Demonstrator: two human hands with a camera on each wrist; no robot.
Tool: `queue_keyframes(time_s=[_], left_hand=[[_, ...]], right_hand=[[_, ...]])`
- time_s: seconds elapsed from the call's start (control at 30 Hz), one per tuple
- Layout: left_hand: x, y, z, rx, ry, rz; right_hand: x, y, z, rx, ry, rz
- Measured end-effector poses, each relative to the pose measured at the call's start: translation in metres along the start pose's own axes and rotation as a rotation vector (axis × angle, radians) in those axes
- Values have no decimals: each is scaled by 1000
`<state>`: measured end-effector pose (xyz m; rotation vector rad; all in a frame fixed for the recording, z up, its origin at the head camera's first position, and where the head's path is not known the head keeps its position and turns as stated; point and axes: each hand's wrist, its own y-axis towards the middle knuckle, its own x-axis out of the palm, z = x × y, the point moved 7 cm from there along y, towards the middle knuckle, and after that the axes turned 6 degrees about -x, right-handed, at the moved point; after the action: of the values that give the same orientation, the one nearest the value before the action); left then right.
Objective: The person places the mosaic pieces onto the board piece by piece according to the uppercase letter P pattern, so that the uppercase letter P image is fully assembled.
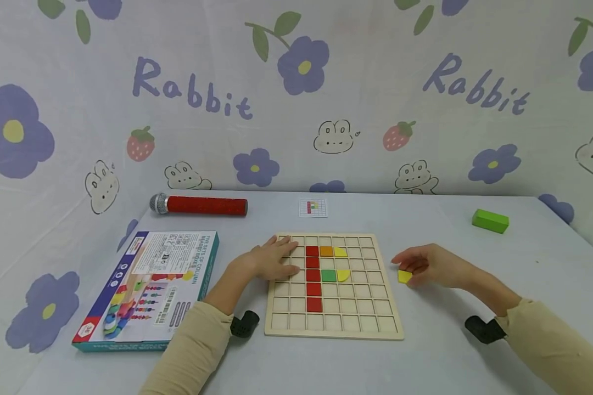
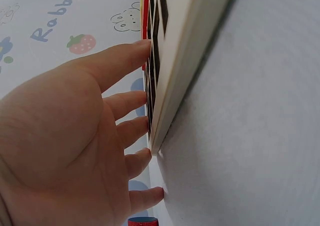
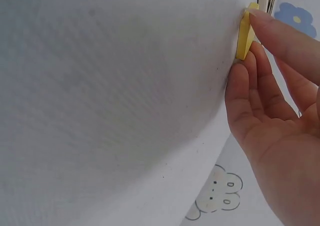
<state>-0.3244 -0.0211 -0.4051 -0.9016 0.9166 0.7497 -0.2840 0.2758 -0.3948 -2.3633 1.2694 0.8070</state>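
Note:
A wooden grid board [image 1: 361, 318] lies mid-table. In it sit a column of red squares [image 1: 313, 289], an orange square [image 1: 326, 251], a green square [image 1: 328, 275] and two yellow pieces, one with a rounded edge [image 1: 343, 275]. Spread fingers of my left hand [image 1: 269, 260] rest on the board's left side; the left wrist view shows the fingertips along its edge. To the right of the board, my right hand [image 1: 432, 266] pinches a small flat yellow tile [image 1: 404, 276] low at the tabletop. In the right wrist view, thumb and fingers meet the yellow tile [image 3: 244, 35].
A toy box [image 1: 153, 291] lies on the left, beside my left forearm. Behind it is a red microphone [image 1: 207, 206]. A small printed pattern card [image 1: 313, 208] lies beyond the board, and a green block [image 1: 491, 220] sits at the back right.

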Motion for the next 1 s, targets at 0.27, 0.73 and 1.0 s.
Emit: queue_keyframes(time_s=[0.27, 0.73, 1.0], left_hand=[[1, 0, -1, 7, -1, -1], [-2, -2, 1, 1, -6, 9], [-1, -1, 0, 0, -12, 4]], right_hand=[[0, 0, -1, -5, -14, 12], [0, 2, -4, 36, -69, 17], [-2, 1, -4, 32, -105, 10]])
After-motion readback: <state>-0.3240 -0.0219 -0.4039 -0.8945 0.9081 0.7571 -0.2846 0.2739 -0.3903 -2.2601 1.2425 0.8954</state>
